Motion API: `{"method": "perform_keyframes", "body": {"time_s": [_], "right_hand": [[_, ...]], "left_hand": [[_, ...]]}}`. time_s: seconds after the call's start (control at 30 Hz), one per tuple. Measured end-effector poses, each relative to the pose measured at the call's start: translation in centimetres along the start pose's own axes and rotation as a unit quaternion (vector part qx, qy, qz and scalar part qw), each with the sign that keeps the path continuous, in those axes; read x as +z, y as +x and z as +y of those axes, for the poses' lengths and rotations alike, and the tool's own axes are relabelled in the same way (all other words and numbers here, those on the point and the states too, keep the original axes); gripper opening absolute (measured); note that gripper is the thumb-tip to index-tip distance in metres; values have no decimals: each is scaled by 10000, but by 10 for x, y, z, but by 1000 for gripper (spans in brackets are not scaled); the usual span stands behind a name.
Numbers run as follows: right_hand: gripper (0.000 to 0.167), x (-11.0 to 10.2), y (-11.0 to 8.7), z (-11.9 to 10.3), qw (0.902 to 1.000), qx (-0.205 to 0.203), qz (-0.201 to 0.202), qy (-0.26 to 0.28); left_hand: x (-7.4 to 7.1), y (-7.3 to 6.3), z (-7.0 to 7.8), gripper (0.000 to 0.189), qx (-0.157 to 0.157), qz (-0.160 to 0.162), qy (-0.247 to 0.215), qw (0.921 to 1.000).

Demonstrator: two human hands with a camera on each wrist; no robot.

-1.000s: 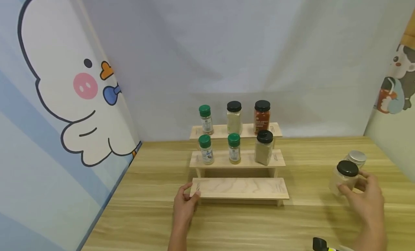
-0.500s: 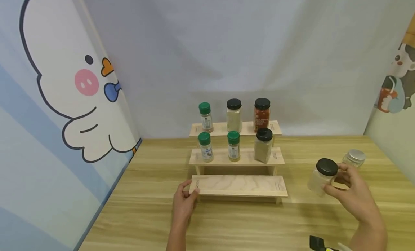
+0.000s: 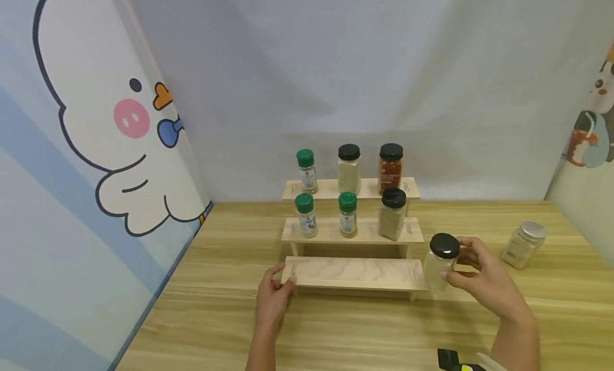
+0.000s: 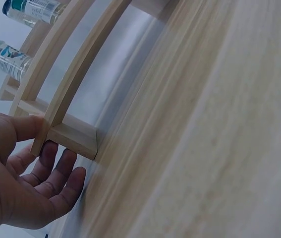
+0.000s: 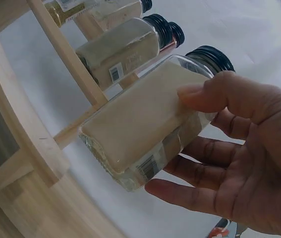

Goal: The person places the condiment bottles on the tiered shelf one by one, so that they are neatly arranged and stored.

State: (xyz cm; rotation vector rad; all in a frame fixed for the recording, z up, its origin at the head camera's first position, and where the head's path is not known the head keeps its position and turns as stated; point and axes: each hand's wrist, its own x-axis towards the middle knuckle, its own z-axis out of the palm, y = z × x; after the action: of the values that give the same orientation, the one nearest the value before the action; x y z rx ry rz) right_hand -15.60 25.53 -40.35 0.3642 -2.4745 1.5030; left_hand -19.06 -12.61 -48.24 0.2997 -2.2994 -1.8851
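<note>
A three-tier wooden spice rack (image 3: 355, 272) stands on the table, its lowest tier bare. My left hand (image 3: 274, 296) grips the left end of that tier, thumb on top and fingers beneath, as the left wrist view shows (image 4: 36, 173). Just past the tier's right end, my right hand (image 3: 484, 280) holds a clear spice jar (image 3: 438, 267) with a black lid and pale powder inside. In the right wrist view the jar (image 5: 140, 119) is pinched between thumb and fingers, its base close beside the rack.
Green-capped shakers (image 3: 307, 222) and black-lidded jars (image 3: 390, 222) fill the middle and top tiers, among them a red one (image 3: 390, 174). A silver-lidded jar (image 3: 524, 246) stands at the right. A pale curtain (image 3: 288, 67) hangs behind the table (image 3: 216, 275).
My right hand has carried the black-lidded jar leftward from beside the silver-lidded jar to the rack's right end. The left hand has stayed on the lowest tier.
</note>
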Motion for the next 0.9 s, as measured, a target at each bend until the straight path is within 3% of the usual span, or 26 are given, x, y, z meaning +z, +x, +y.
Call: {"method": "perform_keyframes", "body": {"time_s": [0.53,0.9], "right_hand": [[54,46,25,-16,9937,-168,-524,975],[53,95,37,-18,9897,-62,-245,1409]], "left_hand": [[-1,-2,-1,42,-41,61,-97,9999],[2,1,-3,43,-66,-10,-179,9998]]}}
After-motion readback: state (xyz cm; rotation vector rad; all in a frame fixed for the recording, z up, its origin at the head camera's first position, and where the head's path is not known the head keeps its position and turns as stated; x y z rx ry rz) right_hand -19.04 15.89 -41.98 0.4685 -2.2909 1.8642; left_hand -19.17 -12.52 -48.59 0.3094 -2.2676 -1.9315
